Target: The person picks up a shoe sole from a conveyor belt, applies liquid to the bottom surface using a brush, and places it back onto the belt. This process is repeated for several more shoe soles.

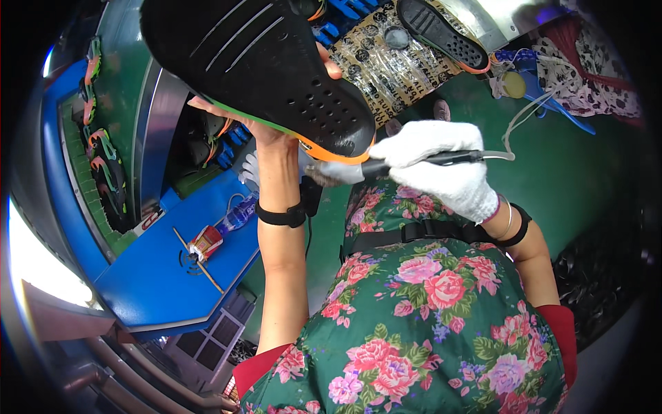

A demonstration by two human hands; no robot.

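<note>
My left hand (274,134), bare, is wrapped round a large black shoe sole (276,76) with an orange and green rim, held up at the top with its hole-dotted surface showing. Part of that hand is hidden behind the sole. In a white knit glove, my right hand (441,165) grips a brush (339,172) with a black handle, from which a clear tube (510,138) runs off to the upper right. The brush head is at the orange rim, near the sole's lower end; it is slightly blurred, and I cannot tell whether it touches.
Another black sole (448,38) lies on a taped brown surface (386,76) at the back. On the left, several soles (107,165) ride on a green conveyor (89,183). A blue ledge (158,283) holds a bottle (239,213) and a red packet (205,243).
</note>
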